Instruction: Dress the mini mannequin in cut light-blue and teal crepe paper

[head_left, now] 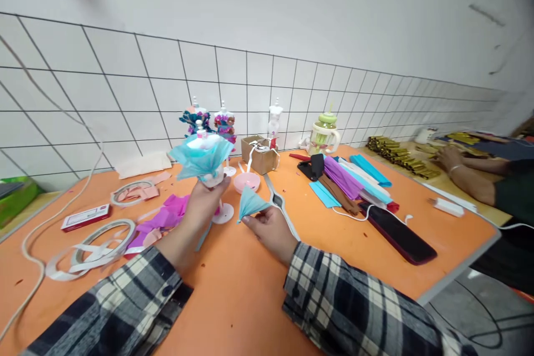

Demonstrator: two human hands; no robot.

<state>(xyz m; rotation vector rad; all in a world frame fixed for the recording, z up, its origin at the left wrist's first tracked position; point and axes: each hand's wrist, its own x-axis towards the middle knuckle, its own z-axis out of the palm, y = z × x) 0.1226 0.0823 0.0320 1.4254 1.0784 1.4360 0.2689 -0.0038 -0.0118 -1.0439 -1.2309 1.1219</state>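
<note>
left hand (204, 198) wrapped around small dress form (203, 154) in blue frill, over orange table (246, 295); right hand (273, 231) pinching gathered blue piece (251, 203) close beside; hard pinch could tear thin material, loose left grip could tip form

white wall (292, 5) | dark grid (246, 84) across its lower part | orange table (233, 300), grey-edged | grey floor (463, 295), lower right

Hands (275, 232) holding mannequin (213, 177), blue tissue (251, 203) perhaps
</note>
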